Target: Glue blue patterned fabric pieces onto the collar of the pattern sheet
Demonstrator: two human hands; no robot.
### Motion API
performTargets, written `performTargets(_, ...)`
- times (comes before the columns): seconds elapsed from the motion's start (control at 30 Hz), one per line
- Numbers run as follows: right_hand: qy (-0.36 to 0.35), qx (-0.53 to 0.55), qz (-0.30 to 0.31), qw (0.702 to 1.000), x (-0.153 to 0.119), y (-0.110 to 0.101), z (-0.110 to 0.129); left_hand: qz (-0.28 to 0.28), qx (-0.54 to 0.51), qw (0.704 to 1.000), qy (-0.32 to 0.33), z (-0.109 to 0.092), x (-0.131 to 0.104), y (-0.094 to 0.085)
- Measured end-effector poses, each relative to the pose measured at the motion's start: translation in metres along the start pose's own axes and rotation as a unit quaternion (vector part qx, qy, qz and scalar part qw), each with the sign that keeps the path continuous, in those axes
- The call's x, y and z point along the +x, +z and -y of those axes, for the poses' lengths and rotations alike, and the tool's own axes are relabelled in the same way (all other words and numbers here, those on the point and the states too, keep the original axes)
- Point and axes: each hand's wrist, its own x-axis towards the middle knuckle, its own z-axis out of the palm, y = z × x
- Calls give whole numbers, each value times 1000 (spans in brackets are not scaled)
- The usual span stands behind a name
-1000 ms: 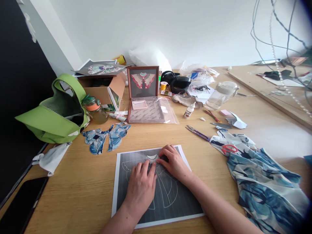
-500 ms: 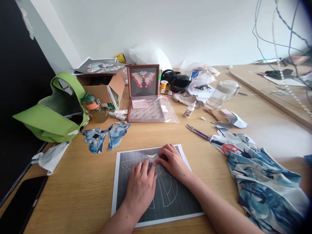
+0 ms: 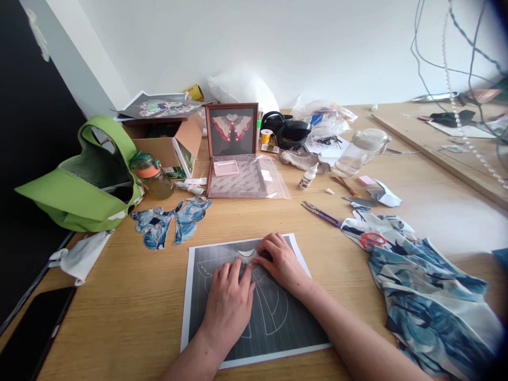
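Note:
A dark printed paper pattern (image 3: pixel 278 330) with white garment outlines lies on the table in front of me. My left hand (image 3: pixel 229 296) rests on its middle, palm down, with fingers apart and fingertips touching the sheet just below the drawn neckline. From the right, my right hand (image 3: pixel 280 259) reaches to the same spot. Its fingers are curled, thumb and forefinger close together by the neckline; whatever they pinch is too small or hidden to make out. Blue-and-white cut fabric pieces (image 3: pixel 186 225) lie flat beyond the paper to the left.
Purple-handled scissors (image 3: pixel 321 212), red-handled scissors (image 3: pixel 373 239) and crumpled blue fabric (image 3: pixel 428 291) lie on the right. A glue bottle (image 3: pixel 307 179), open picture frame (image 3: pixel 207 132) and water jug (image 3: pixel 359 153) stand behind. Left are a green bag (image 3: pixel 79 196), glass jar (image 3: pixel 154 182) and phone (image 3: pixel 37 328).
The whole view has shifted very slightly. Both hands keep nearly the same pose and place on the paper, and no object has visibly moved.

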Motion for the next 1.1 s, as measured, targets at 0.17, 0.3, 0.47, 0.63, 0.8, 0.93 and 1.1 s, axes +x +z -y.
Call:
performTargets(0.17,11,35,9,999,1,-3,-3,-1,2,1000,0,0,0,1)
performTargets(0.3,18,60,17,998,1,-5,-7,0,0,1000,0,1,0,0)
performTargets(0.47,18,59,15,998,0,-5,-8,5,5,1000,-2,1,-1,0)
performTargets(0.63,15,53,14,998,0,-5,-8,0,9,1000,1,0,-1,-1)
performTargets(0.8,14,51,12,999,1,-5,-7,0,12,1000,3,0,0,-3)
performTargets(0.93,-10,50,-4,999,-1,-5,-4,6,17,1000,4,0,1,-3)
performTargets(1.1,-80,11,-2,997,-2,-6,1,16,17,1000,-2,0,0,-2)
